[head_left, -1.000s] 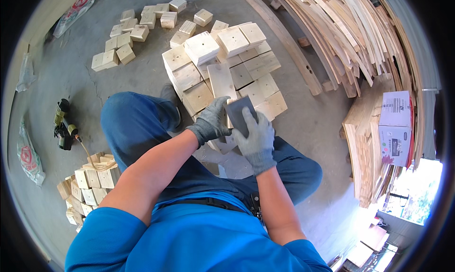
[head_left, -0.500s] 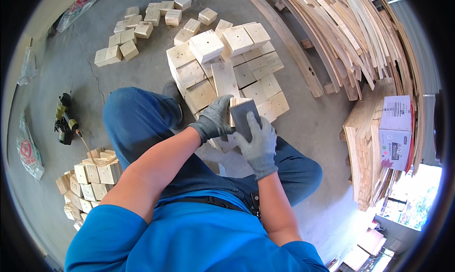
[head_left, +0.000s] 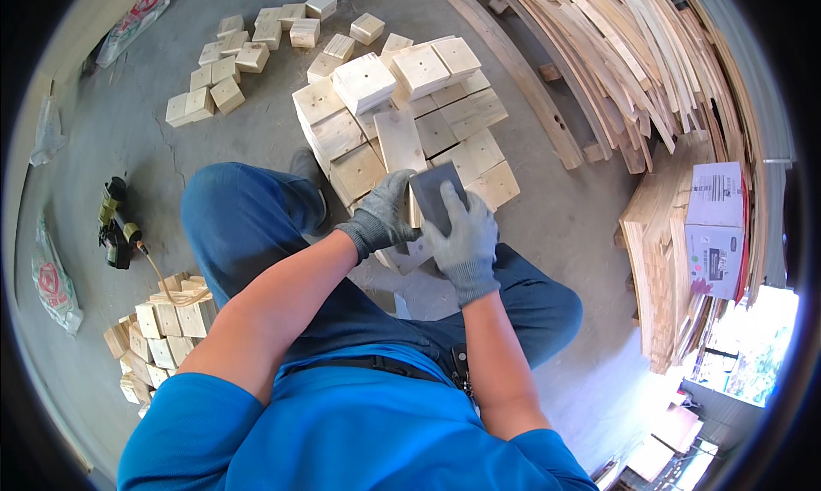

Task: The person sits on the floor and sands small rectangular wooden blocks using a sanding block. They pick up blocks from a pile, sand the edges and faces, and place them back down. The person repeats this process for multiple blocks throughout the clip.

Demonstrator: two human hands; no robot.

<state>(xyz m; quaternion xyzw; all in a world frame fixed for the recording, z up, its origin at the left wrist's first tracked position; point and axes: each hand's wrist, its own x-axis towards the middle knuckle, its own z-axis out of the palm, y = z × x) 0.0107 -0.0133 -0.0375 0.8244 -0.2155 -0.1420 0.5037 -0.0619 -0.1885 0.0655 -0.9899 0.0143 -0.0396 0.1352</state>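
Observation:
Between my knees, my left hand (head_left: 385,210), in a grey knitted glove, is closed around the left side of a pale wooden block (head_left: 415,215). My gloved right hand (head_left: 467,241) presses a dark grey rectangular pad, which looks like a sanding block (head_left: 433,193), over that wooden block. Its fingers lie along the pad's face and right side. The pad covers most of the block, leaving only a narrow strip showing on the left. Just beyond both hands stands a stack of wooden blocks (head_left: 359,172), with a longer pale piece (head_left: 399,140) lying among them.
Loose blocks (head_left: 252,56) lie on the concrete floor at the far left. A second block pile (head_left: 167,320) and a black-and-yellow power tool (head_left: 117,221) with a hose are at left. Long boards (head_left: 590,55), a timber beam (head_left: 513,68) and a cardboard box (head_left: 715,230) line the right.
The grey pad has slid left and slightly away across the block, covering the top that showed before. My right hand has moved with it, while my left keeps its hold.

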